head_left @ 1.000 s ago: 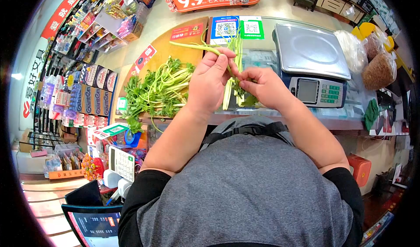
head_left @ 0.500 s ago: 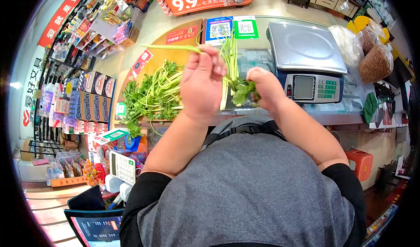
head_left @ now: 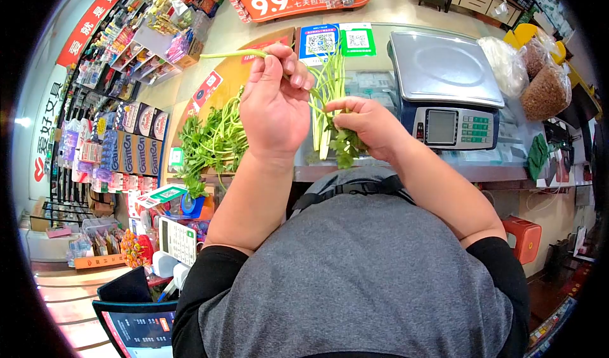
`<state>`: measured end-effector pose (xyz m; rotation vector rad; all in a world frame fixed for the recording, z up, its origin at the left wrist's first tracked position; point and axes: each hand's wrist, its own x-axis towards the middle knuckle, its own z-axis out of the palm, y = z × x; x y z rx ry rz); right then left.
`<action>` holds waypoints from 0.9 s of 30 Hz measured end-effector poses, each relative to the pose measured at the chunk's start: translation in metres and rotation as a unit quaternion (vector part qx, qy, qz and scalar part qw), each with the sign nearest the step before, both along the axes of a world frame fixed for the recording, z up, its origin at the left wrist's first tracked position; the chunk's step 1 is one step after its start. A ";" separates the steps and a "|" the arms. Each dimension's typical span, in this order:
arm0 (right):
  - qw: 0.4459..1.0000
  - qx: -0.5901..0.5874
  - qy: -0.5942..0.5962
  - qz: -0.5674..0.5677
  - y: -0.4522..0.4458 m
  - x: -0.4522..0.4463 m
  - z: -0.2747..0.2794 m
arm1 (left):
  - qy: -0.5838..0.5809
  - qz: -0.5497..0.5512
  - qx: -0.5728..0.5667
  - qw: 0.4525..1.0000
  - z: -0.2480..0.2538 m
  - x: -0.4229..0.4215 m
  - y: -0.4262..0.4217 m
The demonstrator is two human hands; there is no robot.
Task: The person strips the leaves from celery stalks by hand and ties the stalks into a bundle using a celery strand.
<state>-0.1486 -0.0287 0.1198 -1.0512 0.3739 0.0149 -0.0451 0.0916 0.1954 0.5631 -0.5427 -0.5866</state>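
My left hand [head_left: 276, 104] is raised over the counter, its fingers closed on a pale green celery stalk [head_left: 231, 54] that sticks out to the left. My right hand [head_left: 368, 124] pinches the leafy end of celery, and dark green leaves [head_left: 346, 147] hang below its fingers. Whether both hands hold the same stalk is hidden by my left hand. Behind and between them lies a bunch of bare celery stalks [head_left: 330, 79] on the glass. A heap of leafy celery [head_left: 212, 139] rests left of my left forearm, partly covered by it.
Right of my right hand stands a digital scale [head_left: 444, 72] with a metal platter. QR code cards [head_left: 318, 42] lie at the counter's far edge. Clear bags [head_left: 542, 88] sit beyond the scale. A calculator [head_left: 177, 240] and a screen [head_left: 139, 329] are at lower left.
My left hand has moved left and a little up with its stalk. My right hand has shifted slightly left, its fingers now pinching higher above the leaves.
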 end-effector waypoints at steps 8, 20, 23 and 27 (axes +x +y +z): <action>0.964 -0.257 -0.055 0.033 0.008 0.002 -0.008 | 0.006 -0.001 -0.014 1.000 -0.001 0.002 0.004; 0.968 -0.252 -0.011 0.006 0.001 0.007 -0.034 | 0.013 -0.002 0.009 1.000 -0.007 0.006 -0.002; 0.986 -0.133 0.033 -0.094 -0.009 0.011 -0.048 | 0.026 -0.007 0.024 0.999 -0.013 0.007 -0.004; 0.970 0.095 0.053 -0.219 -0.032 0.004 -0.065 | -0.034 0.017 0.022 0.999 -0.011 0.009 -0.007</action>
